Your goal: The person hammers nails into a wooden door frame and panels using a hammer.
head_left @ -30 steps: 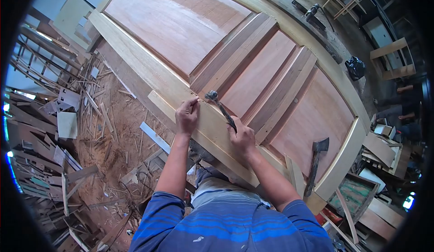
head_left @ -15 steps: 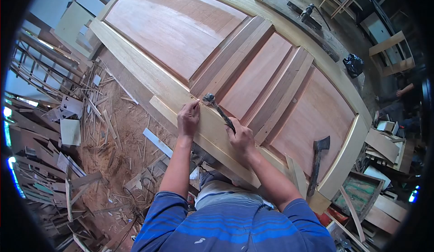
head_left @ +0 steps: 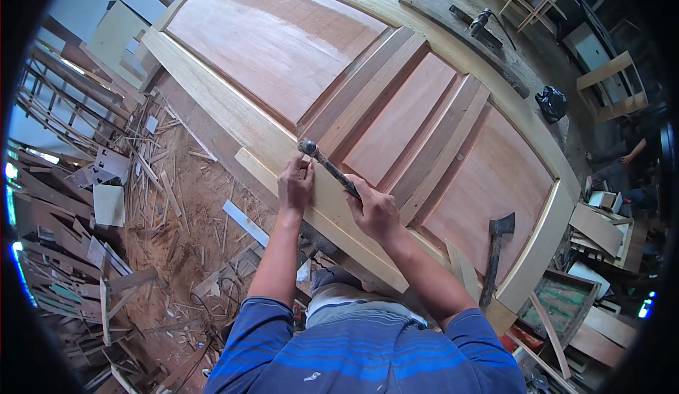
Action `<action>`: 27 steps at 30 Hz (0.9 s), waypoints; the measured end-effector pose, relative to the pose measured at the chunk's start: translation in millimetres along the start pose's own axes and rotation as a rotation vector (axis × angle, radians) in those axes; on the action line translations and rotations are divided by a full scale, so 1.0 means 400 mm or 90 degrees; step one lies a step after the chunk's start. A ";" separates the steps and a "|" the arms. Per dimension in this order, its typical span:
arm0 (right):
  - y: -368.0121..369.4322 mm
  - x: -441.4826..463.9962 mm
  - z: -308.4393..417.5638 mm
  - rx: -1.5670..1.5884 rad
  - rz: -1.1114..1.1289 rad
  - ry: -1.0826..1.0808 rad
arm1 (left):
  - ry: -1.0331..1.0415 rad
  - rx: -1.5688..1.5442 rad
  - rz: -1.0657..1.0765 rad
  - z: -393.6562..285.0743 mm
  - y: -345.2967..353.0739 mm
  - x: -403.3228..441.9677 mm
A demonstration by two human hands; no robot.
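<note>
My right hand [head_left: 373, 206] is wrapped round the handle of a hammer [head_left: 329, 166], whose metal head is just above the fingertips of my left hand. On the pale near rail of a large panelled wooden door [head_left: 269, 134], my left hand [head_left: 296, 183] has its thumb and fingertips pinched together. Whatever they hold is too small to make out. A hatchet [head_left: 496, 245] lies on the door's right panel, its blade pointing away from me.
A power tool [head_left: 481, 22] and a black plastic bag [head_left: 552, 102] are beyond the door. Wood scraps [head_left: 170, 203] litter the floor at left. Another person's arm [head_left: 634, 151] shows at far right. A green-bottomed tray [head_left: 556, 305] stands at lower right.
The hammer head has moved left, from beside my left fingertips to just above them, and my right hand has shifted slightly left with it. My left hand keeps its pinch on the rail.
</note>
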State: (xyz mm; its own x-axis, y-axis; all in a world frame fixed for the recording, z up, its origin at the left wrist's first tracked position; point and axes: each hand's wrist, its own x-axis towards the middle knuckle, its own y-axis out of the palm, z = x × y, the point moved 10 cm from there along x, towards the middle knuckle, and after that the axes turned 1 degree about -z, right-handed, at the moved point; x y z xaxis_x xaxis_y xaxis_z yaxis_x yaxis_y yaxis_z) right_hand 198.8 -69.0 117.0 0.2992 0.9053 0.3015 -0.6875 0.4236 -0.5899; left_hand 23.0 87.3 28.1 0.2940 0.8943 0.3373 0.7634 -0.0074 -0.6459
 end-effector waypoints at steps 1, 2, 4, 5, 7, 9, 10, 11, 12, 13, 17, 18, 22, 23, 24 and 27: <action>0.000 -0.006 0.000 0.007 -0.009 -0.007 | 0.009 0.007 0.000 0.000 -0.001 -0.001; 0.002 -0.012 -0.001 0.015 -0.019 -0.015 | 0.006 0.012 0.007 0.003 -0.002 -0.003; 0.045 -0.025 -0.041 -0.038 0.057 0.044 | 0.006 0.016 0.021 -0.007 -0.003 0.000; 0.083 -0.030 -0.091 -0.099 0.141 0.106 | -0.004 -0.007 0.014 -0.015 -0.003 0.010; 0.093 -0.024 -0.114 -0.145 0.210 0.160 | -0.027 -0.049 0.009 -0.033 -0.019 0.008; 0.035 -0.005 -0.033 -0.043 0.084 0.082 | -0.022 -0.021 0.010 -0.012 -0.007 0.010; 0.007 -0.005 -0.001 0.007 0.023 0.048 | -0.023 -0.007 0.014 0.001 0.000 0.002; 0.028 -0.020 -0.019 -0.003 0.040 0.057 | -0.024 -0.006 0.014 0.014 0.003 -0.008; 0.048 -0.029 -0.039 -0.013 0.056 0.066 | -0.025 -0.006 0.014 0.011 0.000 -0.006; 0.056 -0.038 -0.055 -0.026 0.067 0.074 | -0.021 -0.008 0.013 0.000 -0.001 -0.003; 0.070 -0.047 -0.129 -0.091 0.190 0.205 | -0.014 -0.025 0.010 -0.018 -0.004 0.005; 0.047 -0.075 -0.131 -0.084 0.174 0.217 | 0.016 -0.033 0.009 -0.014 0.002 0.001; -0.043 -0.221 -0.177 -0.026 0.079 0.261 | -0.020 -0.109 -0.063 0.068 0.002 -0.002; -0.074 -0.272 -0.205 0.001 0.042 0.283 | -0.070 -0.135 -0.092 0.098 -0.011 -0.015; -0.106 -0.324 -0.231 0.030 0.005 0.306 | -0.059 -0.130 -0.072 0.079 -0.016 -0.026; -0.217 -0.467 -0.301 -0.026 -0.059 0.397 | -0.011 -0.127 0.005 -0.066 -0.018 -0.078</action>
State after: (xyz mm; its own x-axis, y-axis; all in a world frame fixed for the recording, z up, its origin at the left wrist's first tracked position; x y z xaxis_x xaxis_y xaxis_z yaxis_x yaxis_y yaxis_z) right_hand 282.3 -271.3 21.6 0.6940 0.7075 -0.1335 -0.6179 0.4903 -0.6146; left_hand 23.5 47.5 40.3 0.2923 0.9012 0.3201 0.8605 -0.1018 -0.4991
